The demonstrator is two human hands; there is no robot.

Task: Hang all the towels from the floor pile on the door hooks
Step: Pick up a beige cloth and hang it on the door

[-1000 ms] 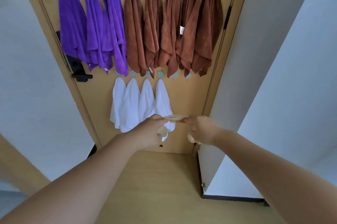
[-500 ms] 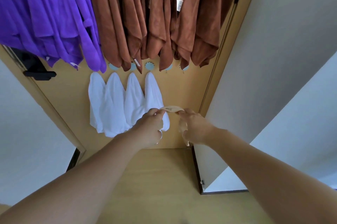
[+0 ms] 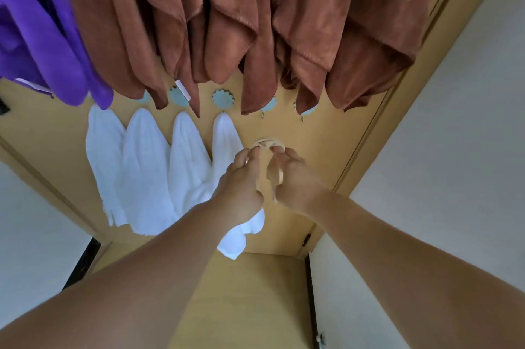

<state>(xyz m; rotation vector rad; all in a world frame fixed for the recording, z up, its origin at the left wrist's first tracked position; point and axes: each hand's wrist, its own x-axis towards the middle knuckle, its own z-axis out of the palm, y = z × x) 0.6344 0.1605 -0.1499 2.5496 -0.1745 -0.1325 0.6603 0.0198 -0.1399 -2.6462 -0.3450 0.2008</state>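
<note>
Both hands up at centre frame, close to the door [image 3: 326, 150]. The left hand [image 3: 241, 178] and right hand [image 3: 295, 178] each pinch a twisted beige strip [image 3: 267, 142], grip closed on it, with a loop arching between the fingertips. I cannot tell what the strip is. Just above it, two small hooks [image 3: 303, 117] peek out bare under the hems of the brown towels [image 3: 227, 22], apart from the strip. Four white towels [image 3: 147, 172] hang left of centre, and the left forearm crosses the rightmost one. Purple towels [image 3: 42, 36] fill the upper left. There is bare door from the strip to the door's right edge, a wall [image 3: 426, 150] beyond it, and floor [image 3: 255, 306] below.
</note>
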